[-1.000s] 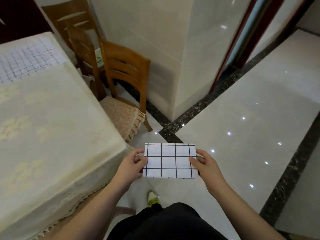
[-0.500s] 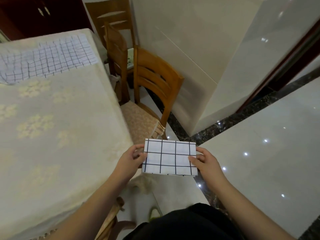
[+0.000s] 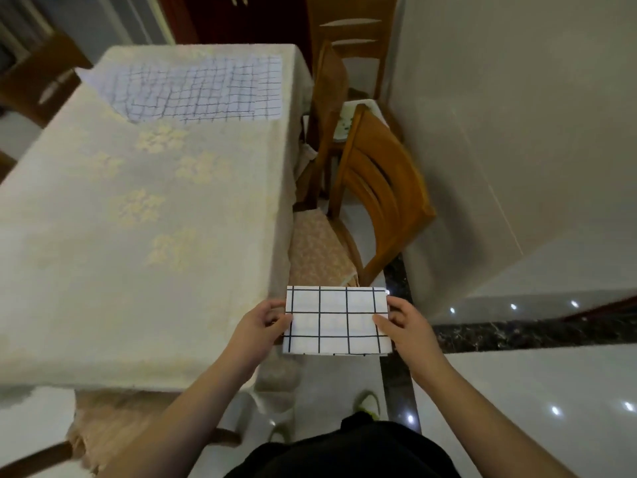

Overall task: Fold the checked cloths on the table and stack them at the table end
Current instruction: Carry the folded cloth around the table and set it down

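table [image 3: 103,270] with a cream flowered tablecloth is the landmark, filling the left side. unfolded checked cloth [image 3: 203,89] lies flat at the table's far end, slightly rumpled on its left. left hand [image 3: 260,327] is just off the table's near right corner, thumb on top, pinching the left edge of the folded cloth [image 3: 336,320]. folded cloth is a small white rectangle with black grid lines, held level in the air beside the table's near right corner, not touching the table. right hand [image 3: 406,327] pinches its right edge, thumb on top. wooden chair [image 3: 379,198] stands along the table's right side, another chair [image 3: 348,46] beyond it near the far end.
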Demonstrator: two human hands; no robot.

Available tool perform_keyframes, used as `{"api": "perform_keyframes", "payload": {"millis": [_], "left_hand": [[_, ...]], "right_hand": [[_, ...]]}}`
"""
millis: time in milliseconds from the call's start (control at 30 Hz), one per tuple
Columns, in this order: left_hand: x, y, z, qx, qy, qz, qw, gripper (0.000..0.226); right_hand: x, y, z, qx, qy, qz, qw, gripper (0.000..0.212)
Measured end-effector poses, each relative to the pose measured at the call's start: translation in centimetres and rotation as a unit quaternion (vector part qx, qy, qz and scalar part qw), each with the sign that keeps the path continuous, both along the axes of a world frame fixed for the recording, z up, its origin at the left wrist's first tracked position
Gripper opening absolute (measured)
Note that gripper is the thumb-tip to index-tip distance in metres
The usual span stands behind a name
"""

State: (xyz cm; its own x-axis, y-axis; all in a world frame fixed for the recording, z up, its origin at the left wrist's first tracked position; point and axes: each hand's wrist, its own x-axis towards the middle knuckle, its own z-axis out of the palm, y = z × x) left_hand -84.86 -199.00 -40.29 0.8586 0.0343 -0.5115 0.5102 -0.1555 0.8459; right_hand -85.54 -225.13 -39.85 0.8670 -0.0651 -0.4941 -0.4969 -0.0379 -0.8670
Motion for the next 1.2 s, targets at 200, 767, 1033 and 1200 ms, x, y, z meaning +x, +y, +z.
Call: {"api": "perform_keyframes", "payload": {"millis": [200,767,1033,1200], "left_hand": [[-1.0,-0.2,-0.4,-0.013,0.022,0.137,0.990,0.021],[-2.4,6.4,-5.3,-0.082,0.087,0.389,0.913,0.015],[-1.0,7.6,-7.1,-0.042,0.115,0.443,0.888,0.010],[0.3,7.5,-7.6,-0.005,0.119,0.494,0.861,0.009]], "right_hand": [[5.6,0.4,-1.1,0.009,0.022,0.122,0.992,0.036],[16.2,14.0,-3.5,-0.091,0.002,0.382,0.920,0.033],[20.2,18.7,-5.2,-0.145,-0.003,0.455,0.879,0.032],[24.1,22.1,-6.3,-0.185,-0.025,0.537,0.823,0.029]]}}
